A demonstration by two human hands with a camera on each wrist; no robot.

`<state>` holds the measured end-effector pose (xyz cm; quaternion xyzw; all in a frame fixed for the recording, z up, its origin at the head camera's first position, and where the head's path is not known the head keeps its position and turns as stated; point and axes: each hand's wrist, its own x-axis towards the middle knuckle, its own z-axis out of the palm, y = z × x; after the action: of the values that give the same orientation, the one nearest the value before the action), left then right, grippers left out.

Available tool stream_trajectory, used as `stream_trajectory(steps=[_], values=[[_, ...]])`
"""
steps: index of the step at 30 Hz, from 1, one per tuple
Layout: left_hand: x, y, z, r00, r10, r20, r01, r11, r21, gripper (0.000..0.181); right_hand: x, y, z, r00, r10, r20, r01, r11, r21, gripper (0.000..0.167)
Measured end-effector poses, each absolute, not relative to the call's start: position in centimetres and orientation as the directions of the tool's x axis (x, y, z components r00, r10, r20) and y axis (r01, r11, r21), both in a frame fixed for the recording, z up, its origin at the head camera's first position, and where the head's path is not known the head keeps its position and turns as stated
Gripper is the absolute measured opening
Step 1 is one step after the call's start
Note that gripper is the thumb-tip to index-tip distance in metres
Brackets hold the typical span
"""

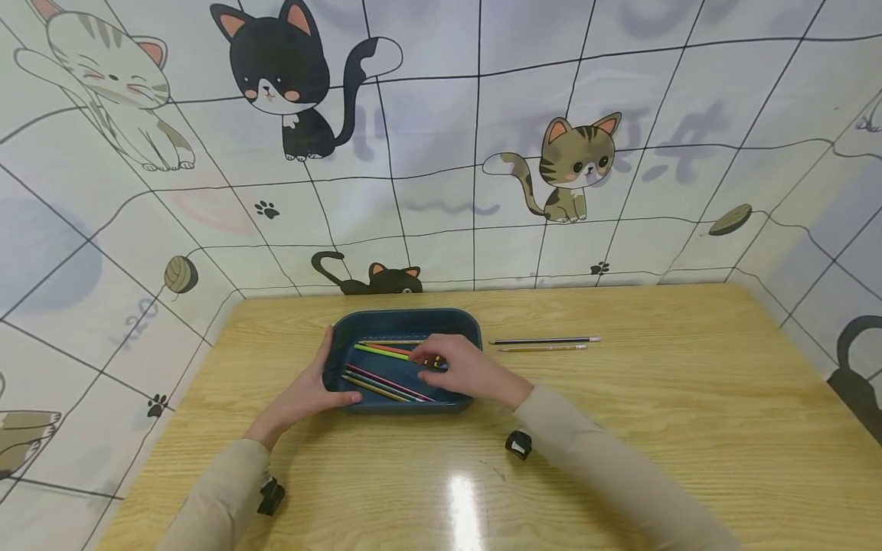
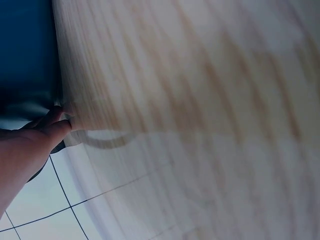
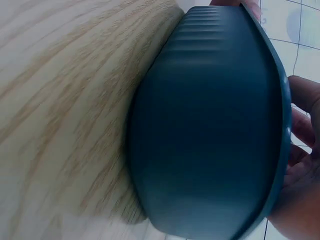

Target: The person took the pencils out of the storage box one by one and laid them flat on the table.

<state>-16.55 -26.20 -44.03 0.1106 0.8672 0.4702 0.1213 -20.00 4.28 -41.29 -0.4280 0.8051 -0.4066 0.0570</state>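
Observation:
A dark blue tray [image 1: 406, 408] sits on the wooden table with several pencils in it; the bright green pencil [image 1: 381, 351] and a dark red pencil [image 1: 375, 378] are among them. At the tray's left end, my left hand [image 1: 310, 390] grips it, thumb over the near rim and fingers along the outer side. My right hand [image 1: 463, 367] is over the tray's right part, fingers bent above the pencils' ends, with a gap between thumb and index finger. In the right wrist view, the tray's wall [image 3: 210, 125] hides part of my right hand [image 3: 305, 160].
Right of the tray, a black pencil [image 1: 544, 340] and a yellowish pencil [image 1: 544, 349] lie side by side on the table [image 1: 654, 398]. Behind the table hangs a cat-patterned sheet [image 1: 441, 184]. Small black devices are at both wrists.

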Motion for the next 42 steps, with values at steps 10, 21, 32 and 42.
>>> stream_trajectory(steps=[10, 21, 32, 42], values=[[-16.6, -26.2, -44.4, -0.948, 0.300, -0.107, 0.067, 0.515, 0.855, 0.125, -20.2, 2.0, -41.6, -0.609, -0.765, 0.208, -0.633, 0.311, -0.709, 0.023], [-16.6, -26.2, -44.2, -0.946, 0.307, -0.102, 0.073, 0.511, 0.856, 0.124, -20.7, 0.4, -42.5, -0.635, -0.763, 0.125, -0.558, 0.340, -0.757, 0.024], [-16.6, -26.1, -44.2, -0.943, 0.318, -0.099, 0.079, 0.503, 0.861, 0.123, -21.3, -1.3, -43.0, -0.652, -0.759, 0.004, -0.505, 0.430, -0.748, 0.029], [-16.5, -26.0, -43.9, -0.946, 0.309, -0.095, 0.077, 0.501, 0.862, 0.124, -21.5, -1.8, -43.4, -0.665, -0.746, -0.036, -0.534, 0.509, -0.676, 0.034]])
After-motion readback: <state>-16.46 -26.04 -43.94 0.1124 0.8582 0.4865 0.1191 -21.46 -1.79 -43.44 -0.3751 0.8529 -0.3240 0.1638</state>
